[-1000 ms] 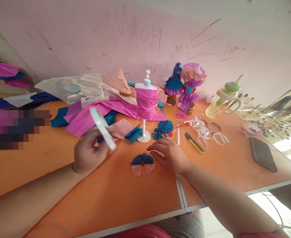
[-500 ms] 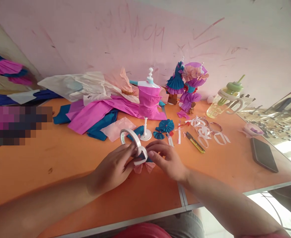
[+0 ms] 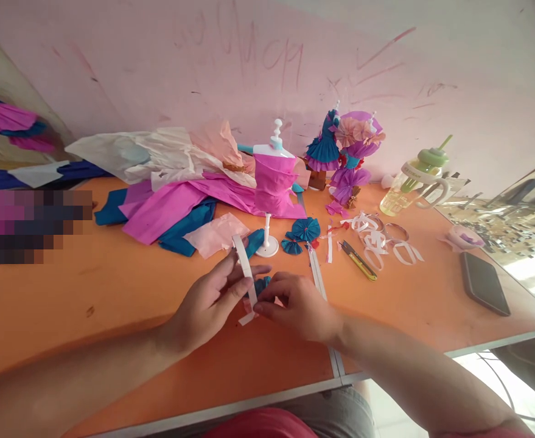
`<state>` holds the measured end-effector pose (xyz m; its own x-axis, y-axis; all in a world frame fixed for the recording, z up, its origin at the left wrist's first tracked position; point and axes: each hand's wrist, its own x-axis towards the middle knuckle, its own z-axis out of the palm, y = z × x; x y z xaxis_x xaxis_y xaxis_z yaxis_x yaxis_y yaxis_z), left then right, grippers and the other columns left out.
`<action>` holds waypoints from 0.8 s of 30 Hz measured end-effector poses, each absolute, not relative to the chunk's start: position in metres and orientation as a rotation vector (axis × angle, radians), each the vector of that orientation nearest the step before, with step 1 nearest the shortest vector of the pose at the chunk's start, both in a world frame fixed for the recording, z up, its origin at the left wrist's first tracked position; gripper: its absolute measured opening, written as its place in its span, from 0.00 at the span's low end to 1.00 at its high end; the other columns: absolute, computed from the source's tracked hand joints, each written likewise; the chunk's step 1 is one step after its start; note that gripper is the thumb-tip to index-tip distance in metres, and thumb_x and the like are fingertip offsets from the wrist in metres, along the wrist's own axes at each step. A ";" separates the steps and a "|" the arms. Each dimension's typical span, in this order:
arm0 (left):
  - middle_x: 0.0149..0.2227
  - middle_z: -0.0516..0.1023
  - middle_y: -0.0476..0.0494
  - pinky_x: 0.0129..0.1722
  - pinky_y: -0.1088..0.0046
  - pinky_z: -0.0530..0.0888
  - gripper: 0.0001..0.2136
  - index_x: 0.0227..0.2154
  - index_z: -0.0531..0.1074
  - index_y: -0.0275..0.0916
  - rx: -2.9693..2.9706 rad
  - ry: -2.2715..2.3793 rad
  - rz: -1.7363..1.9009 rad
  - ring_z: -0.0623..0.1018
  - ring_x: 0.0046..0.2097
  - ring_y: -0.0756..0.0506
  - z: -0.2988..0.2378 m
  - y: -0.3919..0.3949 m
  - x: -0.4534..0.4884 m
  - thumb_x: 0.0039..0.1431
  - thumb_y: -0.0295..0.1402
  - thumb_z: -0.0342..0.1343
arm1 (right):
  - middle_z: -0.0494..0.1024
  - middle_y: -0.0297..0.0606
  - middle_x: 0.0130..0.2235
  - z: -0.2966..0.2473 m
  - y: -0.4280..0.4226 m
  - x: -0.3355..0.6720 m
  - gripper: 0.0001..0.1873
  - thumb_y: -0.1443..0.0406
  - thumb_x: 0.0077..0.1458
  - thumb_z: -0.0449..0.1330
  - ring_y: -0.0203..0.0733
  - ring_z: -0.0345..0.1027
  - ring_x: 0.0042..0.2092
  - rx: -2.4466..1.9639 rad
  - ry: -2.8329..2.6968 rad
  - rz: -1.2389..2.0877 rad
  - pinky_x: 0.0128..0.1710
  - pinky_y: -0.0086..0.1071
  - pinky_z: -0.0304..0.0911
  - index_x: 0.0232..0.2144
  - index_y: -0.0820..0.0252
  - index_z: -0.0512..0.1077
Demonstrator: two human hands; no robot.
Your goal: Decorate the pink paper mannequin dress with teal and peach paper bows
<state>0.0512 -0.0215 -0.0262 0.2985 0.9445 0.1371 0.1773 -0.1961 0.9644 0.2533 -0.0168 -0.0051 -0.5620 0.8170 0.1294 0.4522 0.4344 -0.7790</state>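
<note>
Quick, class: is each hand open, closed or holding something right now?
Left hand: holding the white tape.
Right hand: curled at the white tape; grip unclear.

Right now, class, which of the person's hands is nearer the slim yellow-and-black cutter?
Right. The right hand is apart from the cutter, to its left and nearer the camera; the left hand is farther left, holding the white tape roll.

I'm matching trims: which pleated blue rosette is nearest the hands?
The blue and pink pleated rosette between the left hand and right hand; the all-blue rosettes lie farther off, beside the white mannequin stand.
</note>
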 end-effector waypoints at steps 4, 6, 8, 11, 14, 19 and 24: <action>0.40 0.80 0.43 0.43 0.68 0.77 0.20 0.58 0.62 0.42 1.820 1.157 0.920 0.81 0.42 0.43 -0.025 -0.023 0.051 0.67 0.41 0.49 | 0.75 0.35 0.32 -0.004 -0.021 0.260 0.08 0.62 0.59 0.60 0.34 0.70 0.33 -1.052 -2.200 0.661 0.34 0.29 0.65 0.35 0.55 0.79; 0.33 0.79 0.47 0.36 0.72 0.76 0.11 0.47 0.69 0.42 1.941 1.129 0.822 0.79 0.35 0.46 -0.024 -0.025 0.052 0.67 0.38 0.49 | 0.76 0.37 0.35 -0.004 -0.021 0.266 0.11 0.60 0.60 0.59 0.36 0.71 0.35 -1.022 -2.130 0.422 0.36 0.31 0.66 0.42 0.55 0.78; 0.32 0.78 0.49 0.36 0.73 0.76 0.07 0.42 0.70 0.42 2.014 1.068 0.758 0.78 0.34 0.47 -0.025 -0.030 0.054 0.67 0.36 0.48 | 0.77 0.39 0.39 -0.007 -0.020 0.269 0.15 0.59 0.61 0.59 0.38 0.72 0.39 -0.931 -2.135 0.262 0.40 0.33 0.67 0.50 0.52 0.74; 0.38 0.78 0.48 0.41 0.73 0.75 0.07 0.43 0.69 0.43 2.071 1.015 0.758 0.78 0.40 0.47 -0.024 -0.036 0.057 0.67 0.34 0.48 | 0.79 0.37 0.42 -0.013 -0.018 0.271 0.15 0.61 0.61 0.59 0.39 0.71 0.41 -0.834 -2.198 0.177 0.43 0.34 0.67 0.50 0.48 0.74; 0.37 0.78 0.48 0.41 0.73 0.75 0.07 0.43 0.70 0.43 2.149 1.024 0.754 0.78 0.39 0.46 -0.020 -0.037 0.059 0.67 0.34 0.48 | 0.79 0.36 0.39 -0.017 -0.016 0.268 0.08 0.62 0.61 0.59 0.37 0.72 0.40 -0.845 -2.165 0.229 0.42 0.32 0.67 0.42 0.51 0.77; 0.36 0.79 0.48 0.40 0.72 0.74 0.08 0.40 0.71 0.43 2.166 1.092 0.687 0.79 0.39 0.46 -0.013 -0.032 0.058 0.68 0.35 0.48 | 0.76 0.36 0.36 -0.011 -0.017 0.263 0.06 0.66 0.63 0.56 0.35 0.70 0.36 -0.954 -2.143 0.375 0.35 0.28 0.66 0.36 0.57 0.74; 0.32 0.81 0.50 0.29 0.75 0.74 0.09 0.39 0.65 0.42 1.880 1.218 0.851 0.81 0.33 0.46 -0.027 -0.027 0.051 0.62 0.40 0.56 | 0.74 0.37 0.36 -0.008 -0.018 0.267 0.07 0.64 0.64 0.54 0.35 0.70 0.38 -0.880 -2.094 0.344 0.38 0.28 0.66 0.37 0.57 0.72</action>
<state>0.0514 -0.0266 -0.0266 0.3327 0.9328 0.1383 0.4510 -0.2862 0.8454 0.2671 -0.0175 -0.0084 -0.4196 0.6931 0.5861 0.4692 0.7184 -0.5136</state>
